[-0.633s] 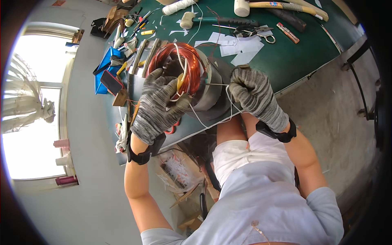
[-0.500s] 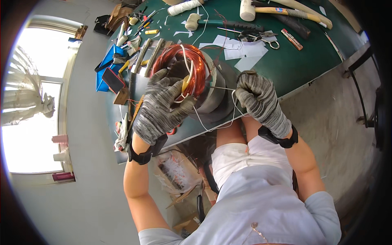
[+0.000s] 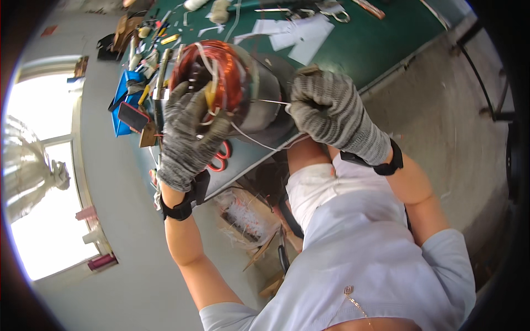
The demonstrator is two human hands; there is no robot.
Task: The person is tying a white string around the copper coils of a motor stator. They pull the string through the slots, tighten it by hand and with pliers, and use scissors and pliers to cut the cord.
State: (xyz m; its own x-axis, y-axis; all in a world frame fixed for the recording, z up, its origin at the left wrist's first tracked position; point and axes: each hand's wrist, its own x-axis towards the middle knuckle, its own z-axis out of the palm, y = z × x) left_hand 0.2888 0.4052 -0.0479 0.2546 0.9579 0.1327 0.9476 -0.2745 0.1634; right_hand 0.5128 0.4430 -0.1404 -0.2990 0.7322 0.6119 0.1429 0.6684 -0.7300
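In the head view, the copper coil (image 3: 231, 80) is steadied, far and left of centre, by the left hand (image 3: 190, 129), its pinch unclear. The thin strand (image 3: 270, 101) gripped in the closed right hand (image 3: 331, 105) is best drawn evenly, the slack white cord (image 3: 253, 140) kept untangled.

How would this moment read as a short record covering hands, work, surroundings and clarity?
Left hand: grey knit glove, on ring-shaped coppery wire coil
Right hand: grey knit glove, closed on thin pale strand or rod
Beside coil: grey metal cylinder
Below coil: slack white cord
Surface: green table
Nearby: white paper pieces, red looped scissor handles, blue plastic box
Clarity: coil motion-blurred
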